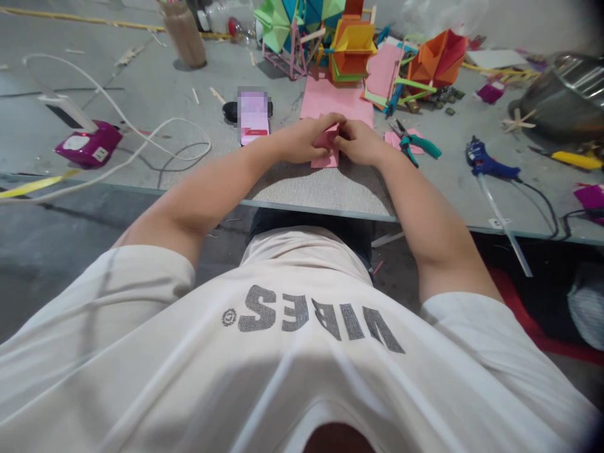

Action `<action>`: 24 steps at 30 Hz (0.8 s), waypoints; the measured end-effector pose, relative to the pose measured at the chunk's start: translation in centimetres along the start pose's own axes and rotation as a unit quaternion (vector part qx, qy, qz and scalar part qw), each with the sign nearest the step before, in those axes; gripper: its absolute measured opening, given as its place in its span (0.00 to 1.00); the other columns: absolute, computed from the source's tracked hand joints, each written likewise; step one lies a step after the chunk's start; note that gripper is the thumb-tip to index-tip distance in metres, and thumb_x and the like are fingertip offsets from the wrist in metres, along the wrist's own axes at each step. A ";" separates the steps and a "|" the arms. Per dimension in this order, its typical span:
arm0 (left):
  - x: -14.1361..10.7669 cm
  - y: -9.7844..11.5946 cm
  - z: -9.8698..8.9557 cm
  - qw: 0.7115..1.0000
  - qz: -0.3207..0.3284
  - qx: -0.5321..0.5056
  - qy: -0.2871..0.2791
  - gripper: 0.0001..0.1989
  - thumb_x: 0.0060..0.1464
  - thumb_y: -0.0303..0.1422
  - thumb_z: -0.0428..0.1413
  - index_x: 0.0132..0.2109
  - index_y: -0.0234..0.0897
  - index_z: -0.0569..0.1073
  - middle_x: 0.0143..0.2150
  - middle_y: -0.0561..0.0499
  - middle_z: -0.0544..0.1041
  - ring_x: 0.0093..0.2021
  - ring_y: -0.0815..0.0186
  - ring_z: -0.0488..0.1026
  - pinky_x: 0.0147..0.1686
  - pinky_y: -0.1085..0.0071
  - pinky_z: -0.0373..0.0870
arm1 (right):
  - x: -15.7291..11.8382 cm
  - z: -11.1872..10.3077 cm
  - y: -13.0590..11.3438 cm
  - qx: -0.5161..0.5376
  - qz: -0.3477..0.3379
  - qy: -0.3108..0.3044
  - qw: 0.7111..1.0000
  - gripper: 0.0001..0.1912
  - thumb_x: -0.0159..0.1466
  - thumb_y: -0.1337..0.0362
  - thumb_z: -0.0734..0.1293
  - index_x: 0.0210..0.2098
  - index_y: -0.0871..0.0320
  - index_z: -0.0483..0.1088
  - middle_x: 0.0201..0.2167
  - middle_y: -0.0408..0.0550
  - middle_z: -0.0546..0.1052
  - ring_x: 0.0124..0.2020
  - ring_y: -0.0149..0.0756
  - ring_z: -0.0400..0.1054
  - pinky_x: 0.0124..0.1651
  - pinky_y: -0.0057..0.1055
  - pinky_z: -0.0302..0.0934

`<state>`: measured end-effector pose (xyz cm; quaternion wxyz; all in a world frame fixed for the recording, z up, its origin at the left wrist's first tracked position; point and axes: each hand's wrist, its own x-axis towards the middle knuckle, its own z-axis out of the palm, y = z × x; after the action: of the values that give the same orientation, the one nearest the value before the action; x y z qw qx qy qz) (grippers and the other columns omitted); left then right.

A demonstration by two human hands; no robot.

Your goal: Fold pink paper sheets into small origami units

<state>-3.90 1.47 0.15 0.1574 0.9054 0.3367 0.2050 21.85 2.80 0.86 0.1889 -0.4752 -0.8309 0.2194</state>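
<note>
A small piece of pink paper (324, 159), apparently folded, is between my two hands near the front edge of the table. My left hand (304, 139) grips it from the left, fingers curled over its top and thumb lower down. From the right, my right hand (362, 143) pinches the same paper with bent fingers, which hide part of it. A larger sheet of pink paper (325, 94) lies flat just beyond both hands. Beside my right wrist, teal-handled pliers (419, 143) rest on small pink paper scraps (392, 137).
A phone (255, 119) stands left of my hands. Folded paper pieces in yellow-orange (352, 50), red-orange (436, 60) and green (274, 28) sit behind. A blue glue gun (491, 162), yellow cutter (576, 159) and metal pot (561, 94) are right; a purple socket block (89, 145) with white cable is left.
</note>
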 end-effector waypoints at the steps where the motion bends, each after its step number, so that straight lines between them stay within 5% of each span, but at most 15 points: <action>1: 0.1 -0.2 0.1 1.000 -0.002 0.004 0.001 0.48 0.67 0.48 0.65 0.91 0.55 0.70 0.77 0.42 0.87 0.79 0.35 0.82 0.76 0.37 0.80 | 0.0 0.0 0.0 -0.001 0.002 0.001 1.000 0.23 0.82 0.45 0.78 0.39 0.46 0.66 0.30 0.45 0.66 0.40 0.50 0.69 0.51 0.54 0.79; 5: 0.3 -0.7 0.2 1.000 -0.015 0.012 -0.013 0.49 0.69 0.52 0.64 0.93 0.57 0.68 0.72 0.46 0.91 0.78 0.40 0.81 0.75 0.38 0.80 | 0.1 -0.1 0.2 0.004 0.004 -0.004 1.000 0.23 0.81 0.45 0.78 0.40 0.45 0.66 0.31 0.45 0.66 0.40 0.51 0.68 0.54 0.56 0.81; 14: 0.0 0.0 0.0 0.999 -0.008 0.032 -0.014 0.50 0.70 0.42 0.64 0.93 0.47 0.63 0.80 0.40 0.86 0.76 0.44 0.85 0.77 0.45 0.82 | 0.1 0.2 0.5 0.001 -0.006 0.010 1.000 0.26 0.75 0.41 0.82 0.40 0.45 0.65 0.32 0.46 0.68 0.42 0.55 0.69 0.57 0.62 0.78; 19: 0.0 -0.5 0.1 0.999 -0.022 0.025 -0.019 0.49 0.72 0.50 0.65 0.94 0.58 0.63 0.75 0.45 0.89 0.73 0.42 0.85 0.72 0.43 0.82 | 0.0 0.2 0.6 0.008 -0.018 0.008 1.000 0.29 0.73 0.35 0.82 0.42 0.45 0.66 0.31 0.46 0.68 0.42 0.55 0.69 0.53 0.58 0.77; 24: 0.1 -0.8 0.3 0.999 -0.007 0.025 -0.022 0.52 0.72 0.51 0.65 0.95 0.49 0.61 0.76 0.41 0.88 0.72 0.41 0.85 0.71 0.43 0.81 | 0.1 0.3 0.7 0.002 -0.020 0.010 1.000 0.27 0.73 0.37 0.83 0.42 0.45 0.67 0.32 0.46 0.70 0.42 0.55 0.69 0.55 0.59 0.78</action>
<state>-4.14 2.05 -0.43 0.1434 0.9109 0.3446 0.1759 22.17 3.15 0.23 0.2026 -0.4600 -0.8381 0.2121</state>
